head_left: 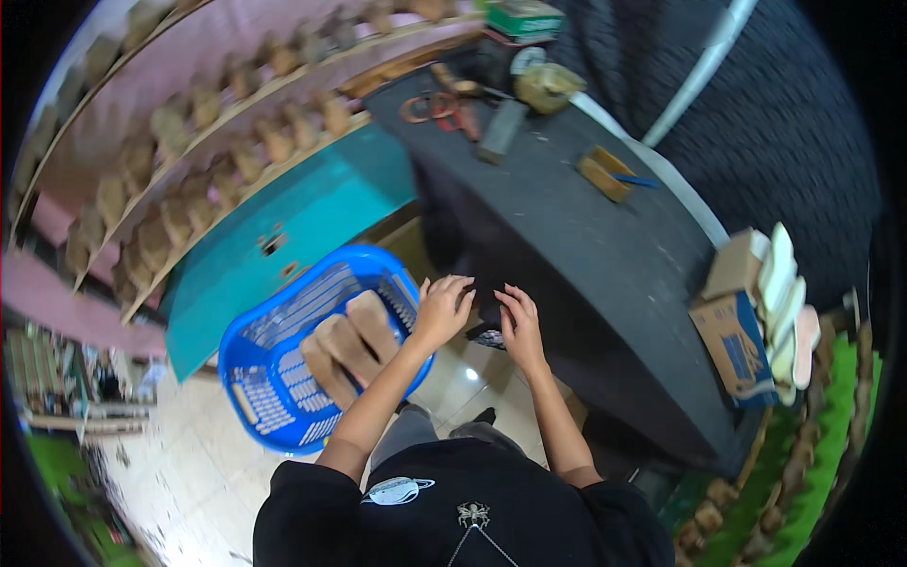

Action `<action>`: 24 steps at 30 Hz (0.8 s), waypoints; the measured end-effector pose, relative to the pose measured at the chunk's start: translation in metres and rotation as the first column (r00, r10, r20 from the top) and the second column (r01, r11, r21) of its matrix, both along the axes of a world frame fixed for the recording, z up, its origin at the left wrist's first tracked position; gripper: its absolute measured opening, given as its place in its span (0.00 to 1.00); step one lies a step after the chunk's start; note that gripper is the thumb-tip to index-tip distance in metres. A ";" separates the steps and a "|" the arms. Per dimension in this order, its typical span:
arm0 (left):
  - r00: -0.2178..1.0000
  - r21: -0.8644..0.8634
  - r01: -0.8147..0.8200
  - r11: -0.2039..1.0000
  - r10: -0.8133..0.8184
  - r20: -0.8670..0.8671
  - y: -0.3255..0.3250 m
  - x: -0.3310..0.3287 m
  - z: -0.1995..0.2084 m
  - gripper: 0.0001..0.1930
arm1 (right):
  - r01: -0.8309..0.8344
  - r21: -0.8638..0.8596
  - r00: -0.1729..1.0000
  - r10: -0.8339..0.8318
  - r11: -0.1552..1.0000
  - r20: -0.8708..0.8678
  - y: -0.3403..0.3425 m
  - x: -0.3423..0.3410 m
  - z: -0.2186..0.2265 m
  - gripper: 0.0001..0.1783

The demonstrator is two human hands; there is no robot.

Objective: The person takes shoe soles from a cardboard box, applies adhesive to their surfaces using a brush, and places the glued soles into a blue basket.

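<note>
My left hand (444, 312) hovers just past the right rim of a blue plastic laundry basket (238, 326), fingers curved and apart, with nothing seen in it. Facing it across a small gap is my right hand (521, 327), also empty, its fingers loosely bent and spread. Both are in front of the near edge of a black-covered table (576, 241). Inside the basket lie several brown, foot-shaped wooden blocks (345, 348) that look like shoe lasts; my left forearm partly covers them. A small dark patterned thing (487, 336) shows below and between my hands, too blurred to name.
Scissors (444, 108), a grey block (503, 131) and a small wooden box (605, 174) holding a blue-handled tool lie on the table. A cardboard box (732, 345) and pale sole-shaped pieces (780, 283) stand at its right end. Shelves of lasts (203, 106) line the left wall.
</note>
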State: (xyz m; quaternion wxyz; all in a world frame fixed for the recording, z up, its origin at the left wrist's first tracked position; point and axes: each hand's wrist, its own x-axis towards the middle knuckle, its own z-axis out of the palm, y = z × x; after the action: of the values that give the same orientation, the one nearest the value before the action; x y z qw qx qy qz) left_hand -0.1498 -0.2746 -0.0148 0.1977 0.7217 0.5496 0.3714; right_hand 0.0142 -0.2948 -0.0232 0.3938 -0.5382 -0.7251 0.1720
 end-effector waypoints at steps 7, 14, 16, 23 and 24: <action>0.948 0.170 0.307 0.936 -0.317 0.032 0.009 0.147 0.070 0.12 | 0.304 0.215 0.949 -0.314 0.928 0.016 -0.041 0.127 0.076 0.16; 0.814 0.350 0.548 0.760 -0.581 -0.012 -0.012 0.281 0.105 0.13 | 0.545 0.383 0.811 -0.584 0.746 -0.018 -0.096 0.241 0.112 0.16; 0.773 0.413 0.588 0.696 -0.633 -0.033 -0.019 0.313 0.114 0.13 | 0.587 0.424 0.767 -0.642 0.690 -0.017 -0.109 0.269 0.119 0.15; 0.722 0.566 0.585 0.582 -0.691 -0.036 -0.008 0.414 0.145 0.22 | 0.707 0.441 0.655 -0.747 0.553 -0.114 -0.134 0.342 0.133 0.13; 0.708 0.576 0.576 0.580 -0.706 0.003 -0.004 0.427 0.151 0.24 | 0.711 0.447 0.649 -0.751 0.543 -0.119 -0.135 0.347 0.135 0.13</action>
State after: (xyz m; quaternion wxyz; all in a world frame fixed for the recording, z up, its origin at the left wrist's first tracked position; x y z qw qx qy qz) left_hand 0.2767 -0.2783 0.1358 0.1726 0.8476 0.0951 0.4926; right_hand 0.3609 -0.4297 0.1118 0.5117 -0.6895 -0.4692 -0.2062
